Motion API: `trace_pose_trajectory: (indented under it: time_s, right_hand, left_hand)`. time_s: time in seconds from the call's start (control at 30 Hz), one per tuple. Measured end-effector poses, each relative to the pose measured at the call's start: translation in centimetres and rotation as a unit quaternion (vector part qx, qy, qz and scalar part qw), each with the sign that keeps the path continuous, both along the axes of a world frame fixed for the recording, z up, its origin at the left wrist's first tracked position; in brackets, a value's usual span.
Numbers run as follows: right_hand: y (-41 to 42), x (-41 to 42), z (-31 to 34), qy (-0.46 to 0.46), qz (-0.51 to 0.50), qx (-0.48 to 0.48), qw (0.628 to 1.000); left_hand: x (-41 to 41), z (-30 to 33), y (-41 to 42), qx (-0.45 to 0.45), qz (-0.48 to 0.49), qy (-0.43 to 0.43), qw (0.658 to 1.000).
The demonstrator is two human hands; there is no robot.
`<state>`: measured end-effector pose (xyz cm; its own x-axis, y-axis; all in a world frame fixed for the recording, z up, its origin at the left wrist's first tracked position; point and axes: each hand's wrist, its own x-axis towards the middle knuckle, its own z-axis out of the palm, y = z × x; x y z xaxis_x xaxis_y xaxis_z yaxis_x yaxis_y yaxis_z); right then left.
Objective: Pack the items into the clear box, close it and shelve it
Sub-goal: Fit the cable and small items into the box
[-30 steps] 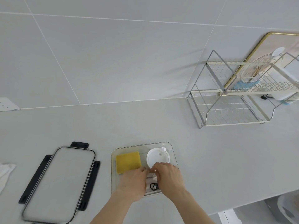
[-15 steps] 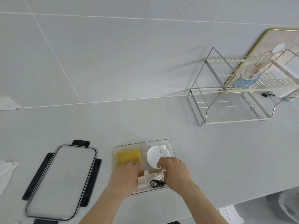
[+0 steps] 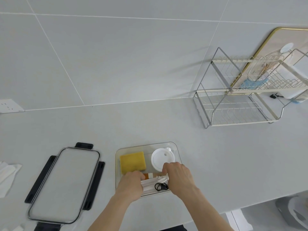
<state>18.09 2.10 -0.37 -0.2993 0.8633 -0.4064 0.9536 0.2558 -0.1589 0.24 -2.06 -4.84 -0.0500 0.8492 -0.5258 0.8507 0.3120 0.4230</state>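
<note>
The clear box [image 3: 177,148] lies open on the counter in front of me. Inside, a yellow sponge [image 3: 132,161] sits at the far left and a round white lid [image 3: 162,157] at the far right. At the near end lie an orange-and-white item [image 3: 148,176], a flat white packet [image 3: 148,185] and a coiled black cable [image 3: 160,187]. My left hand [image 3: 131,185] is in the box with its fingers curled on the packet's left end. My right hand [image 3: 179,178] pinches a small white piece [image 3: 162,178] beside the cable. The box's lid [image 3: 65,182], with black clips, lies flat to the left.
A two-tier wire rack [image 3: 241,104] stands at the back right against the tiled wall, with a gold-rimmed board [image 3: 283,39] behind it. Crumpled white tissue [image 3: 6,174] lies at the far left. The counter's front edge [image 3: 250,205] runs just right of my right arm.
My hands, pinched together over the near end of the box a second ago, have drawn apart. The white packet and black cable now show between them.
</note>
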Motion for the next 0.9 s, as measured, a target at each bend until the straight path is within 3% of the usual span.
trace_pose_trajectory:
  time_s: [0.27, 0.37, 0.5, 0.63, 0.9]
  right_hand:
    - [0.2, 0.5, -0.5, 0.012, 0.012, 0.008, 1.0]
    - [0.3, 0.5, -0.8, 0.004, 0.024, 0.013, 1.0]
    - [0.3, 0.1, -1.1, -0.038, 0.053, 0.023, 0.998]
    - [0.5, -0.1, -1.0, -0.057, 0.073, 0.026, 0.995]
    - [0.4, 0.5, -0.8, -0.036, 0.091, 0.039, 0.994]
  left_hand:
    - [0.1, 0.2, 0.0, -0.004, 0.017, -0.099, 0.995]
    - [-0.4, 0.4, -0.2, 0.014, 0.009, -0.075, 0.997]
    - [-0.7, 1.6, 0.1, 0.102, -0.012, 0.026, 0.994]
    - [-0.1, 2.2, 0.6, 0.152, 0.003, 0.007, 0.988]
    - [-1.0, 2.2, 0.7, 0.165, 0.021, -0.036, 0.985]
